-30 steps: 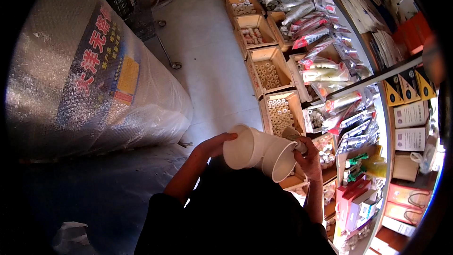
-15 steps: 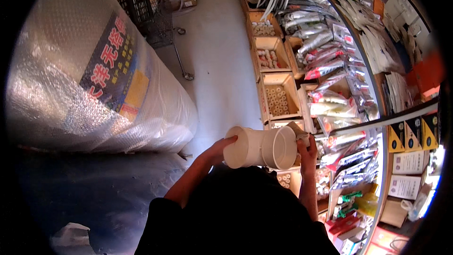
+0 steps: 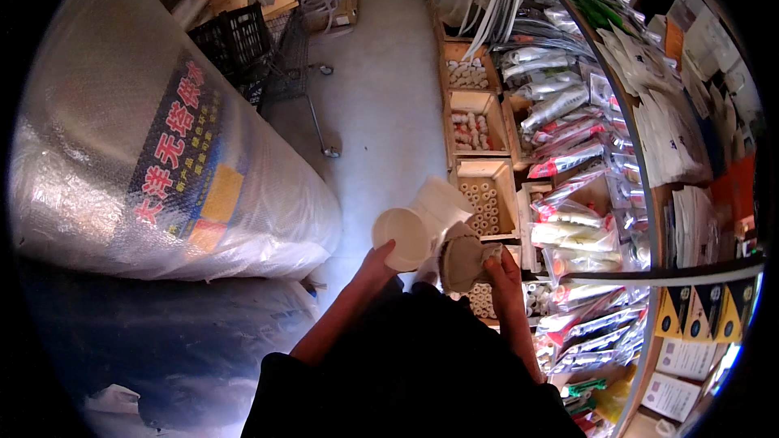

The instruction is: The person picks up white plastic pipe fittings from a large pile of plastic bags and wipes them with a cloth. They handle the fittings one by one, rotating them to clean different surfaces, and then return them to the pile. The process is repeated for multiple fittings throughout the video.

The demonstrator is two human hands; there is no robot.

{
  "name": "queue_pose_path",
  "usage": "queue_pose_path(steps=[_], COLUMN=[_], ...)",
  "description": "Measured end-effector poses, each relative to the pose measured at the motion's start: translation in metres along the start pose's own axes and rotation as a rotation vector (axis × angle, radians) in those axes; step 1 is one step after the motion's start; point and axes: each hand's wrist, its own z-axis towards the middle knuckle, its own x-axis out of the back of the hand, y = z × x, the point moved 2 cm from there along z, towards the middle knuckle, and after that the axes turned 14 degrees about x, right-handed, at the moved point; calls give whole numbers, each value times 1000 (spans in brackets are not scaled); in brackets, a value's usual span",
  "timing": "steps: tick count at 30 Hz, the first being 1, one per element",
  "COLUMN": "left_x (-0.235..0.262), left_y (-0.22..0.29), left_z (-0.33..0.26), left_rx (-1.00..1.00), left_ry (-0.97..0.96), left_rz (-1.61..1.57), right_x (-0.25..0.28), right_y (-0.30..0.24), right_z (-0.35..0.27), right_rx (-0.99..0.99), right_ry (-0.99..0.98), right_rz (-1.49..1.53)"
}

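Observation:
A wide white plastic pipe fitting [image 3: 445,203] is tilted in front of my body, one round open end turned toward me. My left hand [image 3: 376,265] grips that end by its rim, with the thumb at the inner edge. My right hand [image 3: 505,277] pinches a grey-brown rag [image 3: 466,264], which hangs just to the right of the fitting. Part of the fitting's right side is behind the rag. Below both hands is my dark clothing.
Wooden bins [image 3: 479,120] of small white and tan fittings line the right side, beside shelves of bagged goods [image 3: 568,170]. A large bubble-wrapped cylinder [image 3: 89,154] stands on the left. Farther off are a wire cart [image 3: 288,57] and a black crate [image 3: 231,36].
The fitting has tilted, its near open end swinging left and its other end pointing up and right. My right hand has come lower and left, with the rag spread more fully into view.

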Motion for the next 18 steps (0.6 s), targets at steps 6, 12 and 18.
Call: queue_pose_path(steps=[6,12,18], left_x=[-26,-7,-3], left_y=[27,70,143], left_z=[0,34,67], left_rx=[-23,-31,-19], left_ry=[85,-6,-78], left_rz=[-83,-38,-40], right_x=[-8,-10,-29], right_y=[-22,-23,-4], right_z=[50,79,137], right_rx=[31,23,88], right_ry=[-219,58,4], right_rz=[-208,-115,-472])
